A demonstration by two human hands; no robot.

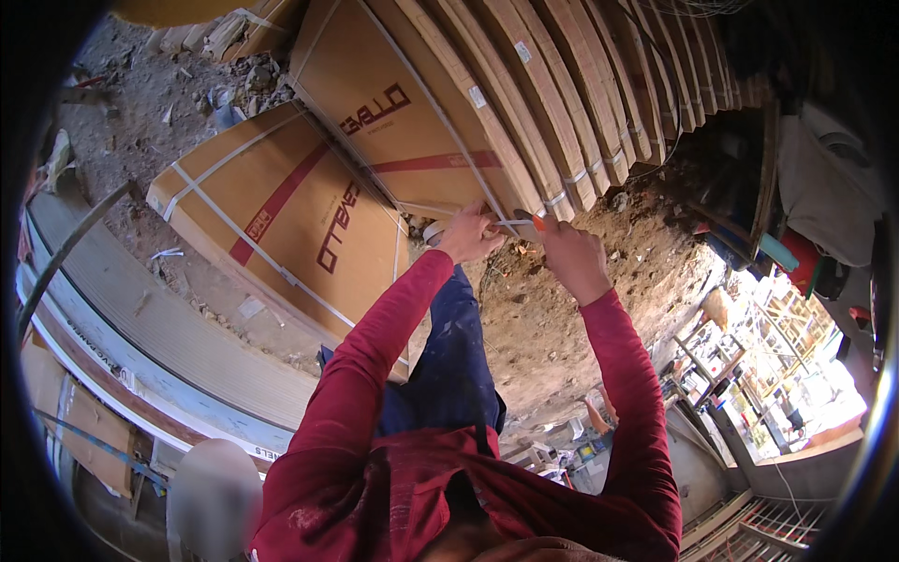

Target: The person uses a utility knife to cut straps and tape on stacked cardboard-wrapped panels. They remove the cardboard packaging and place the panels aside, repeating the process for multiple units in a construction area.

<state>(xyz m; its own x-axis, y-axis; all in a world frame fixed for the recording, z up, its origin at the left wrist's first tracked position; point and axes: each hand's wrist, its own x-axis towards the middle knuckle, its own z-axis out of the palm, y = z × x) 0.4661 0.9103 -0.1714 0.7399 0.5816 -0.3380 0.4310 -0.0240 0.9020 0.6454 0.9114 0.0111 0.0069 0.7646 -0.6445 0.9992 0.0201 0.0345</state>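
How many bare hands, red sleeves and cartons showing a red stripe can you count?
Bare hands: 2, left hand and right hand
Red sleeves: 2, left sleeve and right sleeve
Red-striped cartons: 2, left carton and upper carton
Total: 6

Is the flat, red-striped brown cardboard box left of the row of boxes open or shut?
Shut: thin white straps cross the box; no raised flap shows.

My right hand (573,258) has room over the bare dirt (552,337), but the upright cartons (567,112) block it ahead and a leaning carton (304,201) hems my left hand (470,234).
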